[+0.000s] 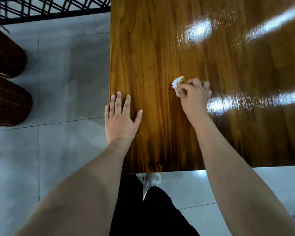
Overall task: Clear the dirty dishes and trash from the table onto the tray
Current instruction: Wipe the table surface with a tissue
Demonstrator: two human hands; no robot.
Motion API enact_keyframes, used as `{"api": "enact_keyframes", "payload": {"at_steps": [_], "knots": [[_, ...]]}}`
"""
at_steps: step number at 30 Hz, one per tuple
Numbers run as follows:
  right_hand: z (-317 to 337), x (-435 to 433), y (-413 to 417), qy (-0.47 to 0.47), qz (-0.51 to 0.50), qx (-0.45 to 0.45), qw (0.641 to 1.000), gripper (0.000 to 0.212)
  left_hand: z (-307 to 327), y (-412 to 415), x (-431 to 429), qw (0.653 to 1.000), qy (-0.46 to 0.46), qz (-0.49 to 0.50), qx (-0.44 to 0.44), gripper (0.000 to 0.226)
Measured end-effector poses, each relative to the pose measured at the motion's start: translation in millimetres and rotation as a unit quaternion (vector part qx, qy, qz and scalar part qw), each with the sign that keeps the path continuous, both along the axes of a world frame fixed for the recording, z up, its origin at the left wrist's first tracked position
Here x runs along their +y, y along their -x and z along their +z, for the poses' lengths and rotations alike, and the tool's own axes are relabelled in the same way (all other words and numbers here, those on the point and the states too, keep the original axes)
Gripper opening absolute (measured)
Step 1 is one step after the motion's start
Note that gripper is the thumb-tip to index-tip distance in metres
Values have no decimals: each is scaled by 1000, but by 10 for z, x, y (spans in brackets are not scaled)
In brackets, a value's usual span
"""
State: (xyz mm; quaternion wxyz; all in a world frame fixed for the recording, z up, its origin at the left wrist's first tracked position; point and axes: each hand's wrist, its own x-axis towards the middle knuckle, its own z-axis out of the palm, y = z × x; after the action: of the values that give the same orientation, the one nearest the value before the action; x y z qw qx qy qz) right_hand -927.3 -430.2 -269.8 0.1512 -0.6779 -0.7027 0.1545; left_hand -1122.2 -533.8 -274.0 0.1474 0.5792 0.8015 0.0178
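Our right hand [193, 95] pinches a crumpled, stained napkin [177, 85] against the table [152, 48]; the napkin pokes out just left of its curled fingers. Our left hand [121, 119] lies flat, fingers spread, at the table's left edge.

Crumpled, stained white napkin [176, 85] on the table [152, 48].

The left hand [121, 120] lies flat on the table [160, 48] at its left edge. To its right and farther in, the right hand [194, 96] pinches a crumpled tissue [175, 83] on the tabletop. Two woven seats [7, 53] stand well left of the table.
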Motion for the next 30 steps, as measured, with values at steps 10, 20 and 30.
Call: {"api": "enact_keyframes", "payload": {"at_steps": [10, 20, 30], "knots": [[21, -451, -163, 18, 29, 26, 999, 23, -2, -7, -6, 1000, -7, 4, -10, 68], [17, -1059, -423, 1, 40, 16, 999, 19, -13, 3, 5, 1000, -17, 7, -13, 68], [14, -349, -296, 16, 9, 1, 1000, 20, -17, 5, -12, 999, -30, 6, -18, 68]]}}
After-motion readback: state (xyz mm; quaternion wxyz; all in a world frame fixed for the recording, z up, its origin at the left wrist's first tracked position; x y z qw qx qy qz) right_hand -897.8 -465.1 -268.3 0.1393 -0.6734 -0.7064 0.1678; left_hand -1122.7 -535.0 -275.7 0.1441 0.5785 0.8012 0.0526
